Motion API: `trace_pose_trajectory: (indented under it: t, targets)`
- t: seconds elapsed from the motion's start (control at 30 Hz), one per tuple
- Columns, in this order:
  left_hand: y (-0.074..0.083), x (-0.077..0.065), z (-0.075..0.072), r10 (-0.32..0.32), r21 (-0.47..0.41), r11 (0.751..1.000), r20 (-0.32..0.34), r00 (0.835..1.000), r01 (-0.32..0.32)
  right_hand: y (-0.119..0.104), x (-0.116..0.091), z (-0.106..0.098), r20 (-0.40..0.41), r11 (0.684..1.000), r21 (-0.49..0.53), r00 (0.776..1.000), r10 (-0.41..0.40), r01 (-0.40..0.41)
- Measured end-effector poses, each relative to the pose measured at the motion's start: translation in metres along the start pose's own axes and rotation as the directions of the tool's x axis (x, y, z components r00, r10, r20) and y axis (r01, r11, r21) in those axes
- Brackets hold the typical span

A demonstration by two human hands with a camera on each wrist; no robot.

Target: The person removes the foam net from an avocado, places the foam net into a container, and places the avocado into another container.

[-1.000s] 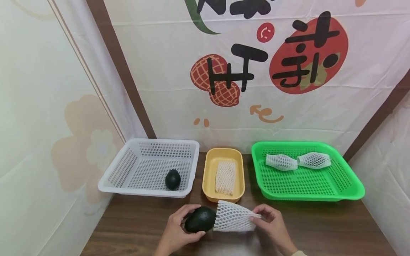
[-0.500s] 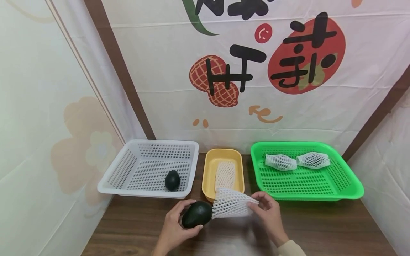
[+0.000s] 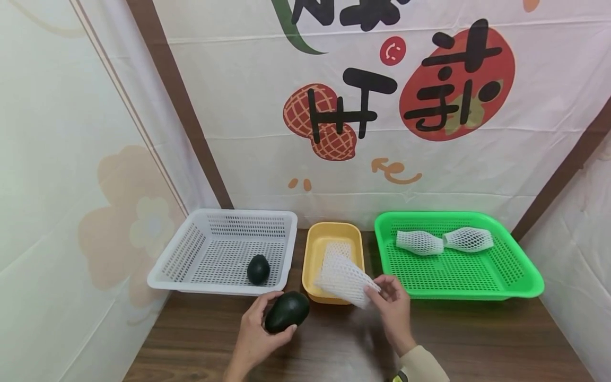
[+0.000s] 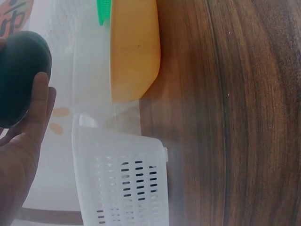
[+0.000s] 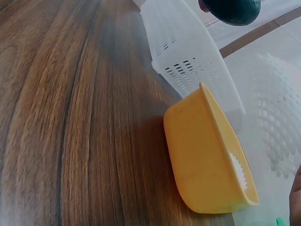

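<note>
A dark green avocado (image 3: 287, 312) sits in the grip of my left hand (image 3: 255, 334), thumb below and fingers above. It also shows with the left fingers at the edge of the left wrist view. My right hand (image 3: 392, 310) pinches one end of a white foam net sleeve (image 3: 346, 281). The flattened, slightly blurred sleeve hangs over the front of the yellow tray (image 3: 312, 233), apart from the avocado. Another foam net (image 3: 340, 248) lies inside that tray, partly hidden by the held one. In the right wrist view the held sleeve (image 5: 280, 113) shows its open mesh end.
At the back left, a white perforated basket (image 3: 200, 276) holds one avocado (image 3: 258, 269). Two net-wrapped pieces (image 3: 420, 242) lie in a green basket (image 3: 458, 292) on the right. All stand on a brown wooden table (image 3: 191, 339), with a printed cloth behind.
The sleeve's open end has moved off the avocado's tip, up and over the yellow tray, with the right hand rising. My left hand has shifted a little left and up with the avocado.
</note>
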State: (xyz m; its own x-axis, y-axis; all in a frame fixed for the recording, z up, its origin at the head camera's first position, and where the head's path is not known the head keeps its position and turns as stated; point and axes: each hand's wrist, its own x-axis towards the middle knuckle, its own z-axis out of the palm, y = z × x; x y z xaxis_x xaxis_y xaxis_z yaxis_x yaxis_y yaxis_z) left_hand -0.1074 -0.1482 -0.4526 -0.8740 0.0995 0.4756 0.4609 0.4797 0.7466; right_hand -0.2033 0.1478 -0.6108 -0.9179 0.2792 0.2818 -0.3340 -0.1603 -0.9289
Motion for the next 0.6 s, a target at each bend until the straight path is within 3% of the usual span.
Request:
trace_pose_trajectory:
  t: [0.13,0.4,0.6]
  targets:
    - [-0.005,0.001,0.001,0.004,0.004,1.0,-0.023,1.0,-0.004,0.008,0.003,0.004,-0.021,1.0,-0.007,1.0,-0.002,0.002]
    - [-0.038,0.001,0.006,-0.041,0.061,0.997,-0.079,0.996,0.046,0.015,0.007,0.011,-0.041,1.0,-0.014,0.999,0.009,-0.009]
    - [-0.042,0.007,0.003,-0.058,0.083,0.994,-0.138,0.989,0.07,0.017,0.01,0.012,-0.026,1.0,0.027,1.0,0.002,-0.001]
